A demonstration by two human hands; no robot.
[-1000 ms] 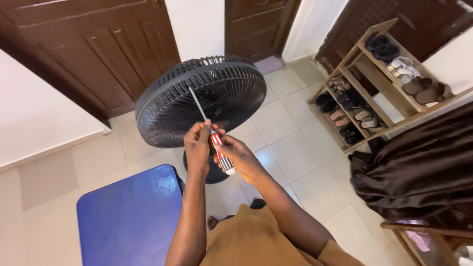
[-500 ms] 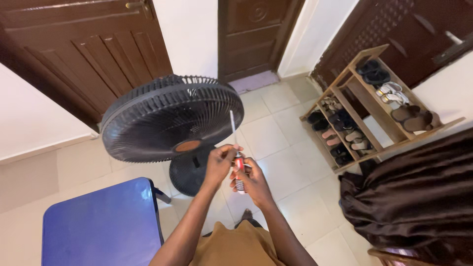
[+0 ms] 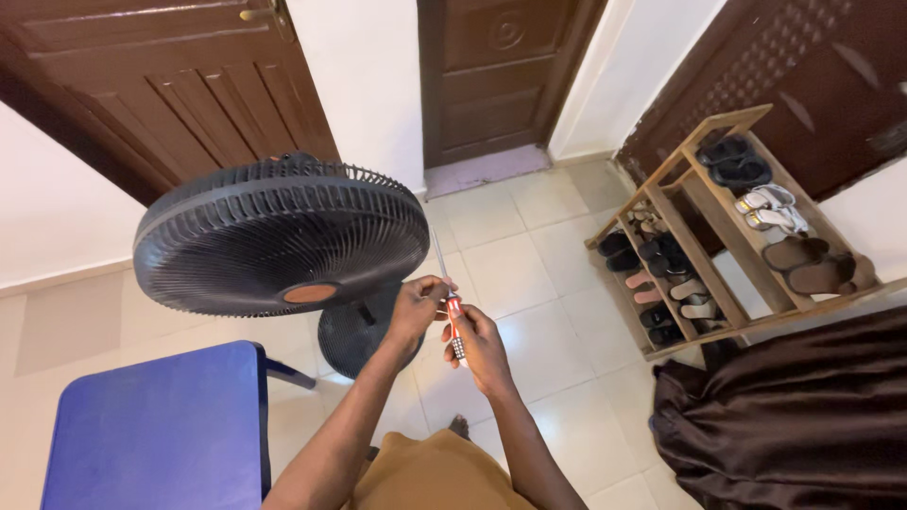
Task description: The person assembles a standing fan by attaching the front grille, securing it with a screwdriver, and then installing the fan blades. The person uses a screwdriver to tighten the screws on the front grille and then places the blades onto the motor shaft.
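A black standing fan [image 3: 279, 236] with a round grille faces up and left, on a round black base [image 3: 354, 335] on the tiled floor. My right hand [image 3: 479, 347] grips the red and clear handle of a screwdriver [image 3: 451, 316], its thin shaft pointing up past the grille's right edge. My left hand [image 3: 416, 307] pinches the screwdriver where the shaft meets the handle. Both hands sit just right of the fan head and above the base.
A blue stool top [image 3: 156, 430] lies at the lower left beside the fan base. A wooden shoe rack [image 3: 718, 236] with several sandals stands at the right, dark brown cloth [image 3: 794, 416] below it. Brown doors [image 3: 491, 76] line the far wall.
The view has shifted so that the fan sits further left and higher. My hands with the screwdriver have moved off the grille's front to its right edge.
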